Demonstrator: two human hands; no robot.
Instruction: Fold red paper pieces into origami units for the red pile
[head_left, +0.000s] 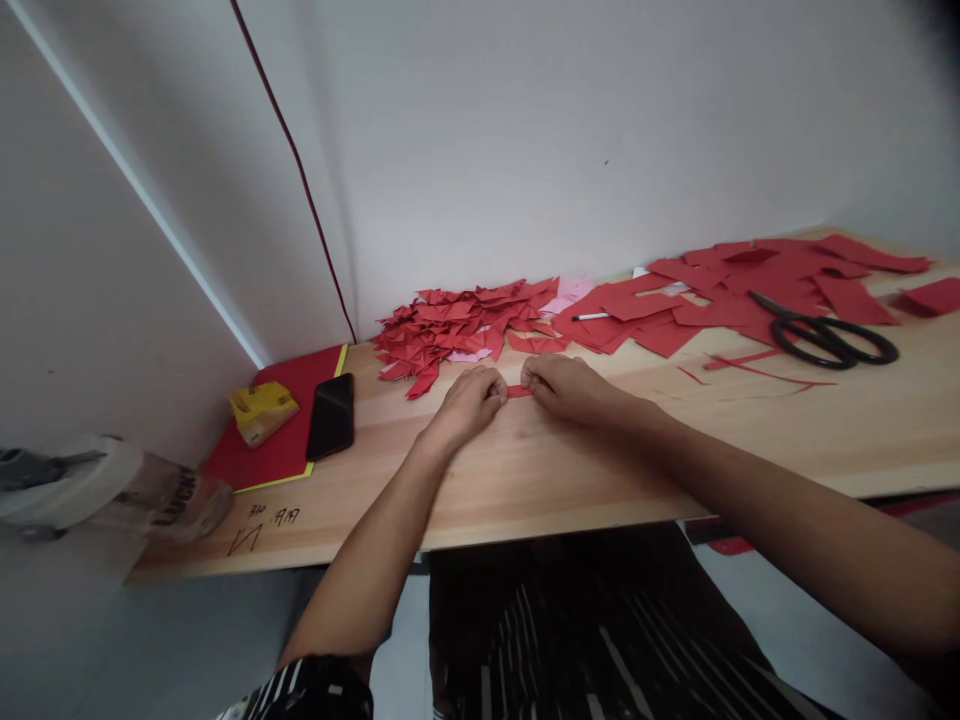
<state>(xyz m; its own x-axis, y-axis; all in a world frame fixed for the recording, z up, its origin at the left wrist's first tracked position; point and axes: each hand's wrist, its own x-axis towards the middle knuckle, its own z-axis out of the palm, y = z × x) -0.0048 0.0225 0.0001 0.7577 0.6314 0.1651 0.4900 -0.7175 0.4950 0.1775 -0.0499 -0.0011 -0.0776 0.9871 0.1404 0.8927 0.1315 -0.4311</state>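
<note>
1. Currently, we find the red paper strip (518, 392) low at the tabletop (600, 460), its visible part bridging the gap between both grips.
2. We read the left grip (471, 400) as clenched on the strip's left side, the right grip (562, 385) as clenched on its right; the hidden ends we cannot tell.
3. We judge tearing the main risk — opposed pulling on so narrow a strip would cause it.
4. We also allow for a skewed crease, should one side slip.
5. We note the heap of folded red pieces (465, 325) just beyond: a forward push could scatter it.
6. We rate the scissors (823, 326) low-risk — they lie well apart, rightward.
</note>
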